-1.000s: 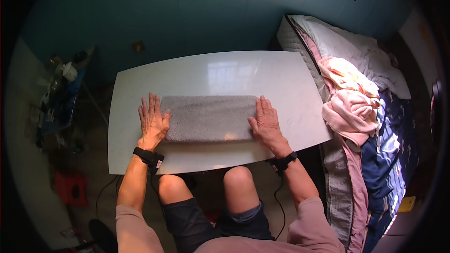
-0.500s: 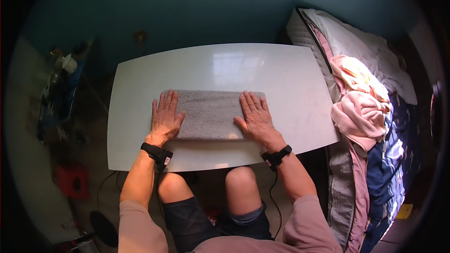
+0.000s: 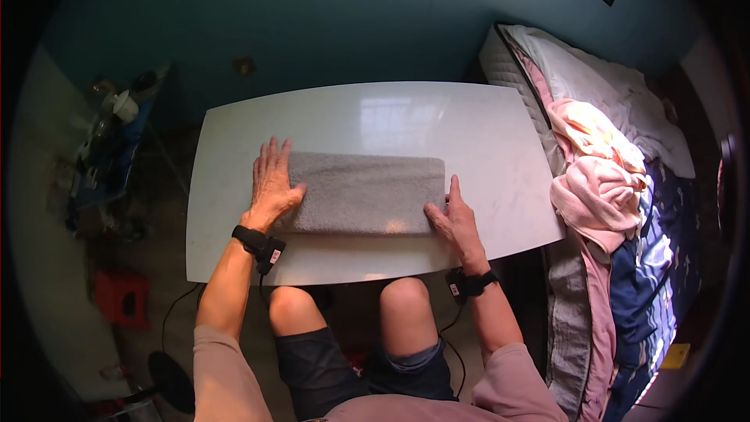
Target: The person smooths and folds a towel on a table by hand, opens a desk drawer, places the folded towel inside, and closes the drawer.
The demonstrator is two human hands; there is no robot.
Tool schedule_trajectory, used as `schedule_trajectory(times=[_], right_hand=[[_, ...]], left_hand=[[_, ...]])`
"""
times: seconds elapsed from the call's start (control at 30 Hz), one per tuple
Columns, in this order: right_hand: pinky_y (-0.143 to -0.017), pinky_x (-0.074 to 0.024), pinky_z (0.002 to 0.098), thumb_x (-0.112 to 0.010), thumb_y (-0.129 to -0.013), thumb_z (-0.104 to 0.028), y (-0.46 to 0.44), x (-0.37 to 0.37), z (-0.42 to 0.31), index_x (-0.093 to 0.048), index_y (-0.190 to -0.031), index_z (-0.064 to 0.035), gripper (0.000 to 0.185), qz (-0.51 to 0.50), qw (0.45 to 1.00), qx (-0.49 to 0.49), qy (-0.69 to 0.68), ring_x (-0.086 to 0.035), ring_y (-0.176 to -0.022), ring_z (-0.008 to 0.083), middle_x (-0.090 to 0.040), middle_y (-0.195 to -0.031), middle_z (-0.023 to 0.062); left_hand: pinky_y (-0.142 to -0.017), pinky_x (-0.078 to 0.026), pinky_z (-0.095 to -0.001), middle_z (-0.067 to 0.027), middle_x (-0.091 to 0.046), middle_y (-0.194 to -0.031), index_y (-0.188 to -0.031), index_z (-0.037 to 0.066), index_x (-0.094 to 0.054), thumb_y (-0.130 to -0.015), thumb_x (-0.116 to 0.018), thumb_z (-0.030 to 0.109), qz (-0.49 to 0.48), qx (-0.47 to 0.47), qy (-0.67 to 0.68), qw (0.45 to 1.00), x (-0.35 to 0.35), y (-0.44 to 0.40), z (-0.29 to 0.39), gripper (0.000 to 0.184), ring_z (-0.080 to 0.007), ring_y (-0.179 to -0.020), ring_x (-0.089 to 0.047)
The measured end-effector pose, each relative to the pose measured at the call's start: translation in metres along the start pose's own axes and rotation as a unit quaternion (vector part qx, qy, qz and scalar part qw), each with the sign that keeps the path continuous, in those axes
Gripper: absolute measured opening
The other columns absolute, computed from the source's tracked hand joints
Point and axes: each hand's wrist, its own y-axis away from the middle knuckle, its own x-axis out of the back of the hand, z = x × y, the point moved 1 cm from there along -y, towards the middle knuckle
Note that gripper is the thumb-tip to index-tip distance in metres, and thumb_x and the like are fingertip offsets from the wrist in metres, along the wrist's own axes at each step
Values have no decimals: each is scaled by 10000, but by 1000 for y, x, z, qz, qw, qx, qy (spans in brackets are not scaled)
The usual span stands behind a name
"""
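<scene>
A grey folded towel (image 3: pixel 363 194) lies flat on the white table (image 3: pixel 500 133), its long side running left to right. My left hand (image 3: pixel 273 187) rests along the towel's left end, fingers stretched away from me and the thumb over the cloth. At the opposite end is my right hand (image 3: pixel 459 223), open, with its thumb on the towel's near right corner and its fingers extended just beyond the right edge. The right fingers partly overlap one another. Each wrist wears a black strap with a small box.
To the right, a bed holds pink towels (image 3: pixel 598 195), a white pillow (image 3: pixel 601 70) and dark blue bedding (image 3: pixel 641 297). A blue stand with a white pot (image 3: pixel 123 107) is on the left, above a red stool (image 3: pixel 121 297). My knees are at the table's near edge.
My right hand has slid off the towel's top to its right edge and turned sideways. My left hand has shifted slightly outward at the left end, uncovering more of the towel.
</scene>
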Motion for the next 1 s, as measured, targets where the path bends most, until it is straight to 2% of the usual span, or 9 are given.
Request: schedule_trajectory(times=[0.07, 0.13, 0.2, 0.37, 0.6, 0.77, 0.83, 0.97, 1.0], right_hand=[[-767, -519, 408, -701, -846, -369, 0, 1, -1, -326, -1448, 95, 847, -9, 999, -41, -12, -651, -842, 355, -650, -931, 230], [-757, -522, 382, -722, -828, -361, 0, -1, 3, -387, -1417, 89, 814, -16, 996, -81, -24, -660, -819, 325, -658, -924, 214], [-760, -523, 356, -735, -801, -333, -2, -6, 14, -523, -1279, 79, 667, -31, 978, -61, -197, -655, -818, 255, -678, -925, 176], [-764, -514, 309, -733, -762, -246, 6, 1, 6, -582, -1108, 53, 482, -65, 964, -123, -228, -620, -835, 176, -665, -937, 112], [-800, -476, 252, -712, -707, -35, 28, 8, -13, -528, -1063, -4, 402, -78, 907, -37, -412, -563, -864, 101, -591, -934, 20], [-860, -467, 252, -710, -700, 50, 68, 37, -42, -524, -1055, -32, 408, -82, 911, 28, -403, -578, -938, 86, -622, -973, 22], [-886, -485, 271, -770, -673, 60, 88, 44, -39, -540, -1088, -52, 487, -67, 908, 56, -411, -602, -961, 86, -636, -1041, 10], [-919, -464, 269, -711, -725, 91, 136, 63, -56, -537, -1163, -24, 486, -128, 883, 39, -449, -580, -1016, 100, -611, -1062, 12], [-926, -462, 268, -689, -730, 87, 147, 64, -56, -533, -1176, -13, 482, -150, 869, 42, -469, -579, -1024, 104, -609, -1066, 18]], left_hand=[[-1223, -150, -501, -244, -192, -1608, -1511, 37, -333, -700, -689, 263, -25, -98, -42, 994, 4, -20, 31, 914, -448, -1483, -159], [-1211, -229, -438, -171, -267, -1598, -1476, 87, -424, -661, -698, 215, -196, -162, -55, 966, 0, -46, 50, 869, -385, -1466, -239], [-1190, -278, -421, -151, -323, -1566, -1452, 90, -457, -654, -700, 216, -271, -157, -25, 949, -8, -73, 54, 843, -355, -1438, -297], [-1023, -451, -364, -136, -579, -1317, -1330, 53, -558, -608, -739, 209, -395, -57, 29, 917, 7, -80, 80, 760, -287, -1214, -554], [-765, -515, -378, -149, -711, -901, -1112, -1, -652, -604, -735, 202, -429, -131, -16, 893, 40, -55, 87, 554, -271, -848, -671], [-729, -512, -360, -115, -708, -838, -1039, 10, -678, -585, -761, 221, -422, -175, 96, 884, 91, -5, 94, 507, -231, -769, -654], [-768, -513, -360, -112, -712, -910, -1037, 32, -687, -582, -780, 216, -302, -366, 118, 873, 92, 22, 81, 499, -227, -822, -658], [-884, -490, -380, -153, -678, -1124, -1112, 42, -664, -612, -784, 208, -455, -104, 90, 880, 149, 107, 128, 540, -316, -1062, -632], [-899, -486, -379, -156, -678, -1145, -1161, 40, -641, -618, -788, 212, -466, -117, 106, 871, 151, 123, 126, 588, -325, -1086, -626]])
